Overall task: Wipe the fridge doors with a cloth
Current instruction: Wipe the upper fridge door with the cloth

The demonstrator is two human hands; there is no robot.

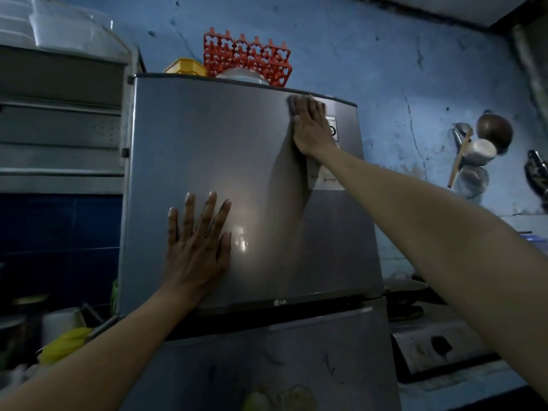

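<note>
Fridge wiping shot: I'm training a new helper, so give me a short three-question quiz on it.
1. True or false: the right hand presses the cloth near the top right corner of the upper fridge door.
2. Which best describes the left hand? A) gripping a handle B) flat on the upper door, fingers spread C) holding the cloth
3. Fill in: on top of the fridge stands a red ___ tray.

Key: 1 true; 2 B; 3 egg.
</note>
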